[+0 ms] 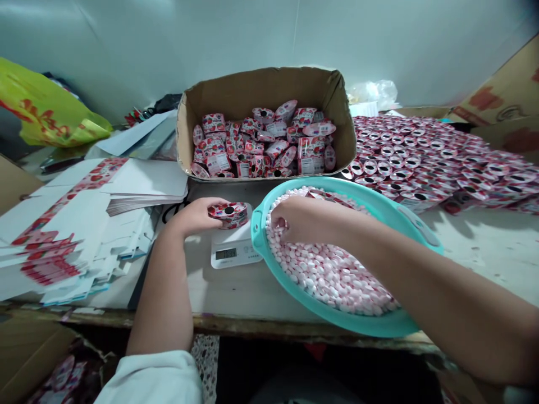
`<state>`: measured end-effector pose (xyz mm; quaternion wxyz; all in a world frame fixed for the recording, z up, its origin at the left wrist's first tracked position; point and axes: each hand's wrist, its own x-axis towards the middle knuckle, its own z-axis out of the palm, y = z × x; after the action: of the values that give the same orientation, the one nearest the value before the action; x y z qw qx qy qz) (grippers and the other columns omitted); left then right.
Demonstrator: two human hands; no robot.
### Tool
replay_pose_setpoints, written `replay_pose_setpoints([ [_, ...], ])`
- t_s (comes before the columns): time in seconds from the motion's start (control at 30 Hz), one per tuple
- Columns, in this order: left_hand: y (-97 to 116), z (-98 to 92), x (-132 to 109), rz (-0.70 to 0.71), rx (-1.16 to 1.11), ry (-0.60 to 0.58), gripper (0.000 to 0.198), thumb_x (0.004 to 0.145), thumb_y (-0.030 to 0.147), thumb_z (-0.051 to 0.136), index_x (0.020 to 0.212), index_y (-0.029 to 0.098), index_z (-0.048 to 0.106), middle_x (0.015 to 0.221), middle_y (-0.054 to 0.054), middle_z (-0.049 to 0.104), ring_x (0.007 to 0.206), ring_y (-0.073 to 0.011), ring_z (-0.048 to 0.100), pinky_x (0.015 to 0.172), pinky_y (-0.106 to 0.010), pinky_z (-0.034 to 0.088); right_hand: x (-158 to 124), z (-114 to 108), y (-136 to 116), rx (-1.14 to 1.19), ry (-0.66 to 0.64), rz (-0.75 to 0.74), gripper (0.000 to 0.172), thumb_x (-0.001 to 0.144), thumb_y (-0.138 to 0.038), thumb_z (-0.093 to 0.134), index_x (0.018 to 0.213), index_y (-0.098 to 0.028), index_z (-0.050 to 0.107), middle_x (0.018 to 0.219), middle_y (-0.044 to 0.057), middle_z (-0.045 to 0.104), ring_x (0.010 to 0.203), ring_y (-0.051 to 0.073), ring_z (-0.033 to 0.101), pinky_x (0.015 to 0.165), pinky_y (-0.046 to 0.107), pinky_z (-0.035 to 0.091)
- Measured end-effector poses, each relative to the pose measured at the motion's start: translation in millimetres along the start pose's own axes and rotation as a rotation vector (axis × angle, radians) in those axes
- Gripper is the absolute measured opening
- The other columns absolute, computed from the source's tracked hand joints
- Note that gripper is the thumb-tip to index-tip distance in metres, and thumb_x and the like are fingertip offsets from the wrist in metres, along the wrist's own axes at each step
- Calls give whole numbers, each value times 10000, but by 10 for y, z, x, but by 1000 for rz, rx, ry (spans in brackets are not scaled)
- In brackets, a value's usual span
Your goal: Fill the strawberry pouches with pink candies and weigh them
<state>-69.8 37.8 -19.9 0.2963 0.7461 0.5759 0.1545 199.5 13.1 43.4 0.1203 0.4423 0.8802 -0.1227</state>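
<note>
My left hand [200, 216] grips a small oval carton [229, 215], printed red with strawberries, by its left end. The carton is on or just above a white digital scale [236, 247] with a lit grey display; contact is hard to make out. Over a turquoise basin [269, 247] reaches my right hand [295, 219], its fingers curled down among many small pink and white candies [332, 275]. The fingertips are partly hidden. Behind that hand, another printed carton [324, 195] lies on the candies, mostly covered by the wrist.
A cardboard box [269, 84] of jumbled printed cartons stands behind the scale. To the right, rows of upright cartons [400, 151] with dark oval openings cover the table. Flat white and strawberry-printed card [84, 224] is stacked at left, near a yellow-green bag [50, 106].
</note>
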Motion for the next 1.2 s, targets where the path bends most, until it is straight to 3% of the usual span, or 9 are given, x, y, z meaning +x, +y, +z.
replay_pose_setpoints([
  [0.27,-22,-7,-6,7,19,3,553,620,303,689,1168,233,717,1171,-26,746,1065,-276,695,960,-352,532,-8,-15,-18,-1,-1,12,116,736,-94,620,747,-189,687,797,18,695,673,136,564,581,280,348],
  [0.53,22,-24,-32,23,30,9,562,611,290,695,1168,221,724,1169,-25,747,1088,-281,681,971,-337,513,-8,-9,-4,-19,36,5,109,693,-118,603,681,-205,668,670,-4,637,548,117,466,512,288,274],
  [0.8,-12,-18,-32,46,4,-2,549,600,273,709,1144,203,726,1135,-37,754,1050,-274,688,941,-332,513,71,-77,40,76,204,15,133,771,-223,621,814,-211,746,741,-8,713,625,121,580,578,241,380],
  [1.03,-56,-16,-16,105,-2,6,544,608,274,705,1146,198,723,1122,-41,756,1048,-291,690,932,-353,520,382,-355,-263,132,380,-64,102,750,-208,693,794,-190,783,751,8,732,698,142,630,649,242,419],
  [1.2,-54,-37,-27,88,-36,-22,583,609,299,758,1180,196,704,1166,-58,744,1083,-287,685,968,-365,516,448,-320,-357,170,461,-126,93,766,-205,693,794,-177,777,760,14,723,689,140,609,631,244,393],
])
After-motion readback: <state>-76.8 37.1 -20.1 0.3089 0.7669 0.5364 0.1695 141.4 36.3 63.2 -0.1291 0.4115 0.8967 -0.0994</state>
